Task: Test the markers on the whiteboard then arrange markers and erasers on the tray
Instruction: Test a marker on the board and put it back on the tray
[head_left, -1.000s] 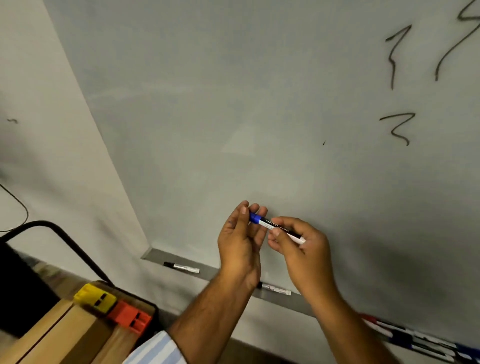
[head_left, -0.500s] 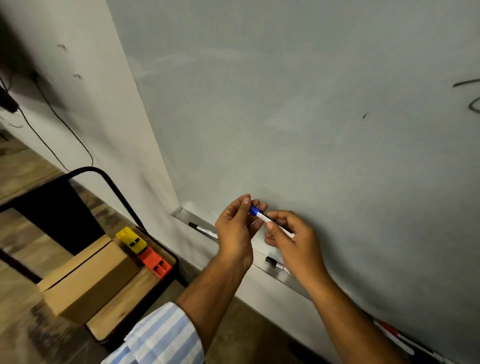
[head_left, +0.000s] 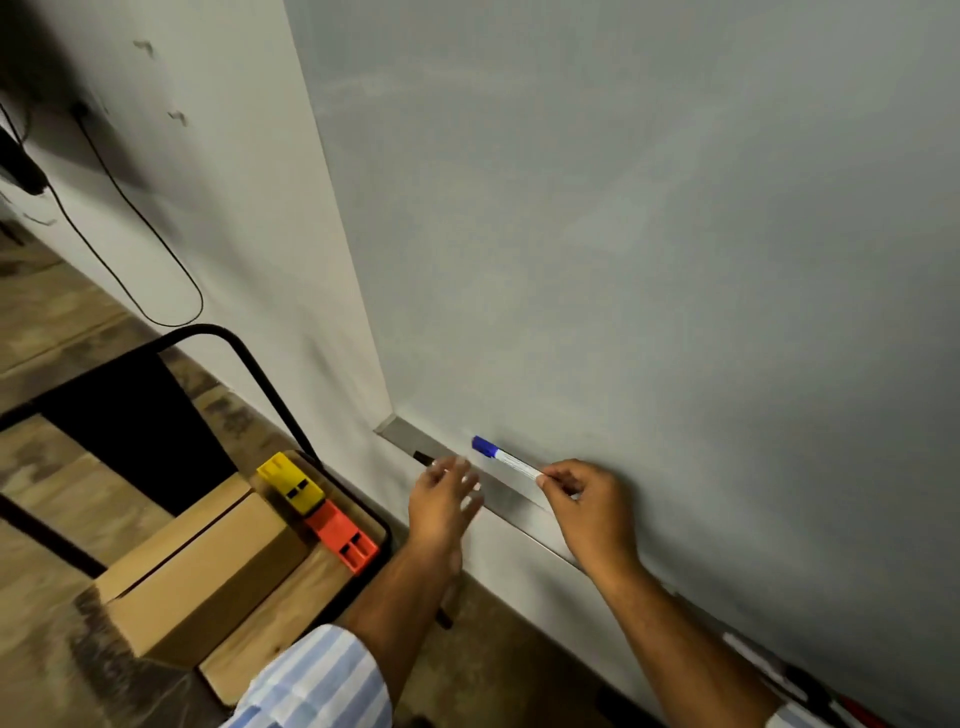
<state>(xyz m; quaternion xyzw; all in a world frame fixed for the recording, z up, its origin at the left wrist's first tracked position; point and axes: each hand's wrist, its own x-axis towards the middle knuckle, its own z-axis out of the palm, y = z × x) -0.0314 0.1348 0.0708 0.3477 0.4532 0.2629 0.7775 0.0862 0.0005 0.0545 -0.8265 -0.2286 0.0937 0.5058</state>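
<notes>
My right hand (head_left: 587, 499) pinches the white barrel of a blue-capped marker (head_left: 506, 458), which points up and left over the grey metal tray (head_left: 402, 435) at the foot of the whiteboard (head_left: 649, 234). My left hand (head_left: 447, 496) is blurred, its fingers spread and holding nothing, just above the tray's left end. It hovers over a black-tipped marker (head_left: 423, 458) that lies on the tray and is mostly hidden. A yellow eraser (head_left: 290, 482) and an orange eraser (head_left: 340, 535) lie end to end on a wooden side table. More markers (head_left: 810, 686) lie far right on the tray.
A cardboard box (head_left: 202, 571) sits on the wooden side table (head_left: 270, 618) with a black tube frame (head_left: 244, 358), left of my arms. A black cable (head_left: 130, 218) hangs down the wall at the left. The floor below is wood-patterned.
My left hand has let go of the blue cap end and dropped toward the tray's left end. The right hand keeps the capped marker. The view has swung left and down.
</notes>
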